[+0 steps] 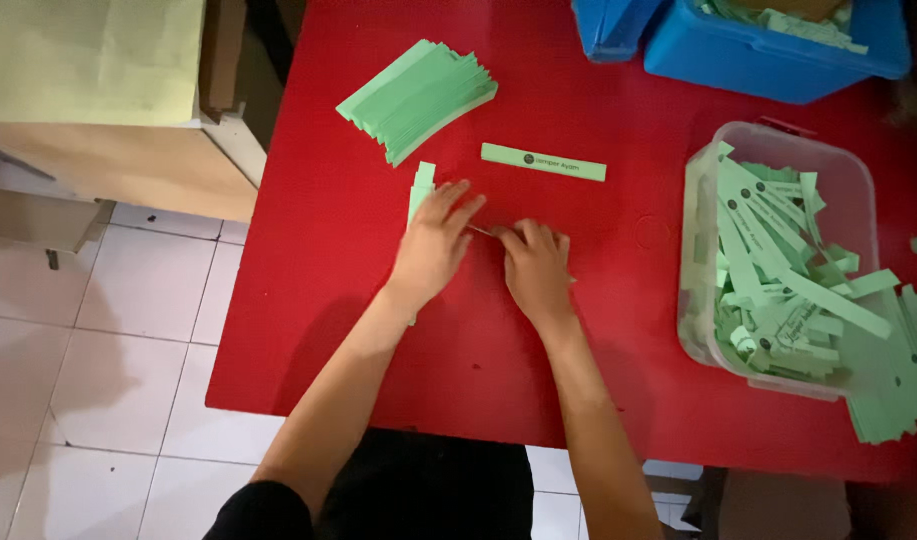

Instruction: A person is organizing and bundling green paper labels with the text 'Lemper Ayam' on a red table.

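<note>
Looking down from the head camera, we are working at a red desk (338, 300) with both hands close together near its middle. Our left hand (430, 245) is lying flat with the fingers spread, pressing down on a small bundle of green paper strips (420, 188) whose upper ends are showing just beyond the fingertips. Our right hand (535, 268) is curled, its fingertips pinched on something thin between the two hands; it is too small to say what it is.

We are judging these strips to be very light, thin and floppy, easy to crease or tear and quick to slide on the smooth desk. They are best taken by the edges or ends, or pinned flat under the fingers as the left hand is doing now.

Beyond the left hand a larger fanned stack of green strips (418, 98) is lying, and just beyond the right hand a single printed strip (543, 162) is lying alone. Well to the right of the right hand a clear plastic tub (833, 165) is holding a loose heap of strips, some spilling over its near corner. Blue bins (768, 50) are standing at the far edge of the desk.

The desk top is looking flat, matt and dimly lit. Left of it we are seeing a white tiled floor (98, 330) and a pale wooden cabinet (128, 165).
</note>
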